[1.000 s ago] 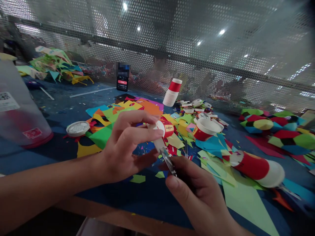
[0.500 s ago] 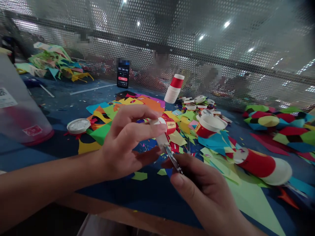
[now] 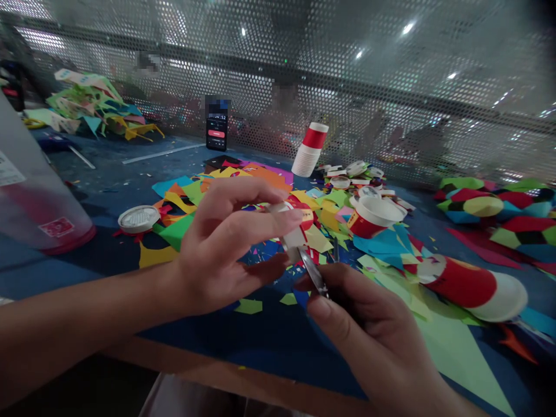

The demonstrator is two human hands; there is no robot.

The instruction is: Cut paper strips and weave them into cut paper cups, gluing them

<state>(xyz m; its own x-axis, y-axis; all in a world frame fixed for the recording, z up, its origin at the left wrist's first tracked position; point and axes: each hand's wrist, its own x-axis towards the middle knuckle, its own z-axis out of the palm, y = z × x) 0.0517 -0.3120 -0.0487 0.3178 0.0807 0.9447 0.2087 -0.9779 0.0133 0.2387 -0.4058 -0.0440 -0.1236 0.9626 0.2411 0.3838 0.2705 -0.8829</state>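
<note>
My left hand pinches a piece of a white and red paper cup between thumb and fingers above the table. Small scissors with silver blades are gripped by my right hand, their tips at the lower edge of the cup piece. My fingers hide most of the scissors' handles. Below both hands lie paper scraps and bits of coloured confetti. To the right stands a cut-down red and white paper cup, and a longer paper cup lies on its side.
A stack of paper cups leans at the back near a phone. Cut cup rims are heaped beside it. Coloured paper shapes lie right; a translucent container stands left. A perforated metal screen rises behind.
Both hands, with the cup piece and scissors, have shifted slightly to the right. The camera view has also moved a little.
</note>
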